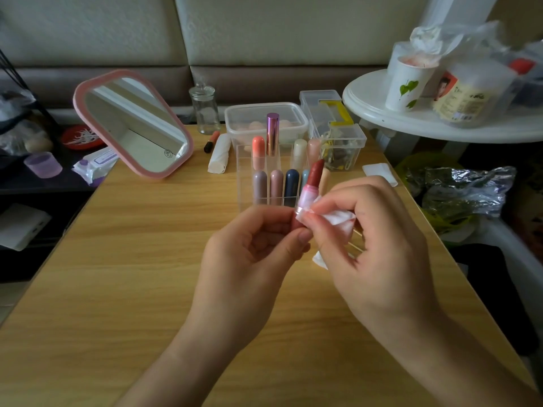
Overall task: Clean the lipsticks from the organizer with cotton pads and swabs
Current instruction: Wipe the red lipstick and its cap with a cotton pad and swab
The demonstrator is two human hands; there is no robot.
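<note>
My left hand point(252, 248) grips the base of an uncapped red lipstick point(313, 178), which tilts up to the right above the wooden table point(132, 274). My right hand point(373, 236) pinches a white cotton pad point(340, 223) against the lipstick's lower tube. Just behind stands the clear acrylic organizer point(245, 171) with several capped lipsticks upright in its slots, among them a tall purple metallic lipstick point(272, 133). Another white cotton pad point(380, 171) lies on the table at the right edge. Part of the held pad is hidden under my right fingers.
A pink-framed mirror point(132, 124) leans at back left. A glass jar point(204, 108), a clear lidded box point(266, 121), a box of clips point(343, 146), a rolled white pack point(220, 154) and an orange lip pencil point(212, 141) stand behind the organizer. A white round side table point(411, 118) is at right.
</note>
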